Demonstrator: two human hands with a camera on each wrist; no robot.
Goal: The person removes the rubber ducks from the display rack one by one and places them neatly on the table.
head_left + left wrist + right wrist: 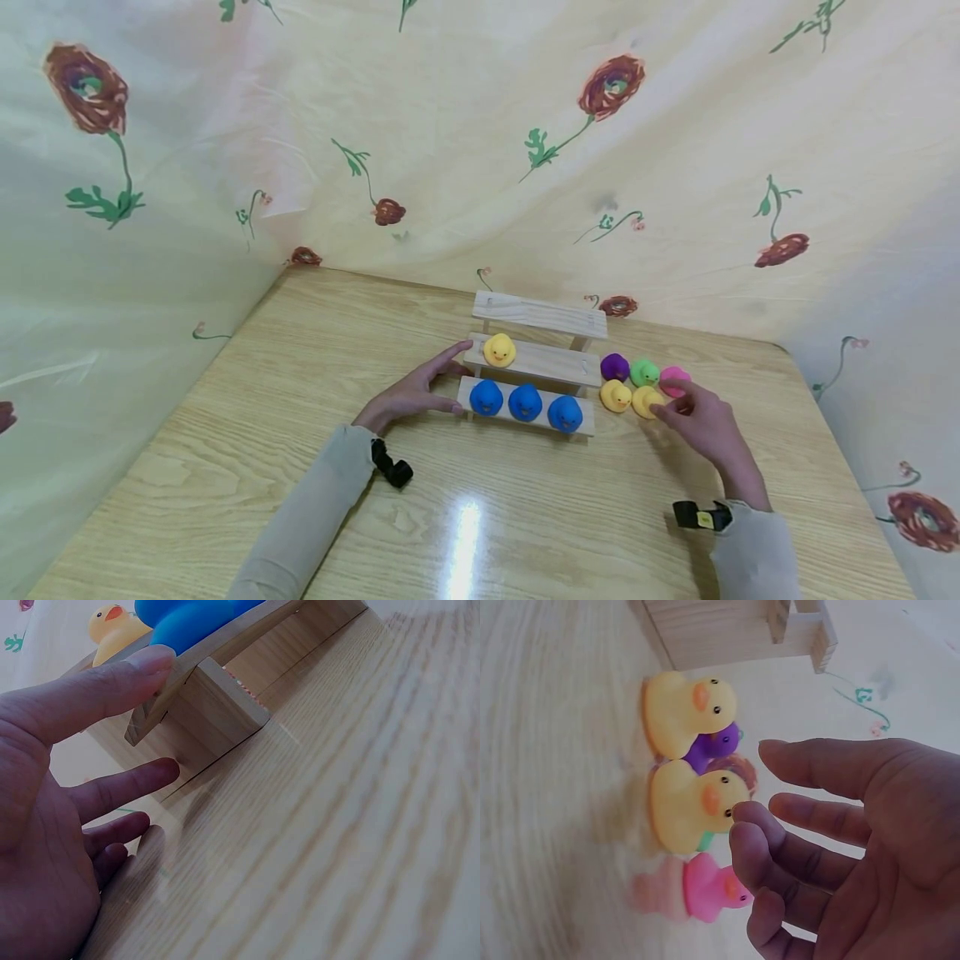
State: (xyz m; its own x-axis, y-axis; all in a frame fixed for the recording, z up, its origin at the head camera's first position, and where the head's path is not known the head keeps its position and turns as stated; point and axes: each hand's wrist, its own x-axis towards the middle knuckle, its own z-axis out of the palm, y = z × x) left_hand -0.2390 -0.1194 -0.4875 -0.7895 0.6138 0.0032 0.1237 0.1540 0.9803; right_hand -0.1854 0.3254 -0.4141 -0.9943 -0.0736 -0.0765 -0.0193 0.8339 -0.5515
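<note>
My left hand (408, 395) is at the left end of a three-tier wooden stand (540, 360). Its thumb lies at the end of the lowest tier, its fingers spread. Three blue rubber ducks (525, 403) sit in a row on that tier, and one yellow duck (498, 350) sits on the middle tier. Over on the right, my right hand (708, 423) hovers with loosely bent fingers by a yellow duck (694, 806) and holds nothing. Left of that duck is another yellow duck (616, 396). Behind them stand a purple duck (615, 367), a green duck (643, 372) and a pink duck (675, 380).
The stand's top tier (540, 314) bears no duck. All of this rests on a wood-grain table (375, 333). A flower-patterned cloth (465, 150) hangs behind the table and along its sides.
</note>
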